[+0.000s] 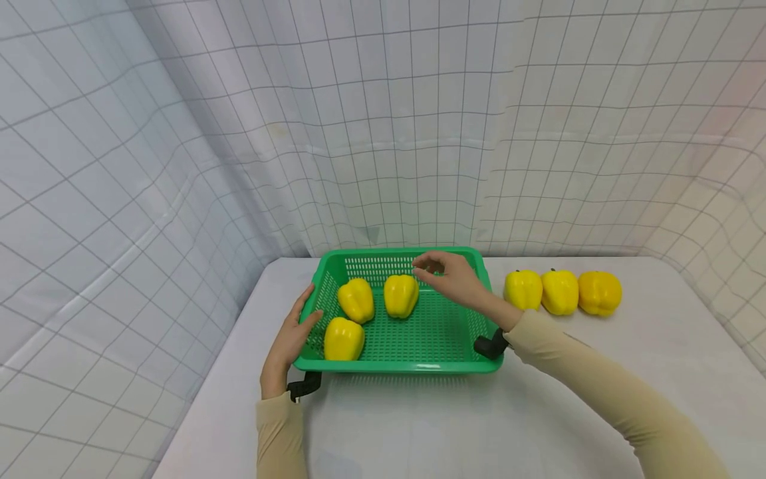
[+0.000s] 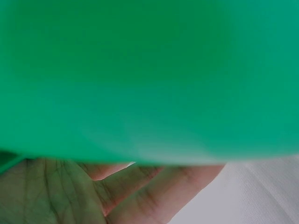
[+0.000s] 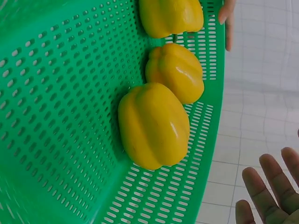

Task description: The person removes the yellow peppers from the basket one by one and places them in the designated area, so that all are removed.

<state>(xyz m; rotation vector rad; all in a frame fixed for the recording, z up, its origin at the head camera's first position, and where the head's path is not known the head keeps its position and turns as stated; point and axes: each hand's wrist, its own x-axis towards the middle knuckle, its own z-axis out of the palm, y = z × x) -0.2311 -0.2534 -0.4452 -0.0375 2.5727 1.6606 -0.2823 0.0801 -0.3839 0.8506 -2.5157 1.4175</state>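
Observation:
A green perforated plastic basket [image 1: 401, 366] stands on the white table. My left hand [image 1: 290, 338] holds its left rim, thumb on the inner side and fingers along the outer wall. Inside lie three yellow bell peppers: one at the front left [image 1: 344, 339], one behind it [image 1: 356, 301], one near the middle of the back wall [image 1: 401, 296]. Over the back right part of the basket hovers my right hand [image 1: 450, 274], holding nothing, its fingers loosely bent. The right wrist view shows its fingers [image 3: 275, 186] spread apart from the nearest pepper [image 3: 154, 126].
Three more yellow bell peppers sit in a row on the table right of the basket: left [image 1: 523, 289], middle [image 1: 560, 291] and a deeper yellow one at right [image 1: 600, 293]. White grid-patterned curtains [image 1: 395, 133] enclose the table at the back and sides.

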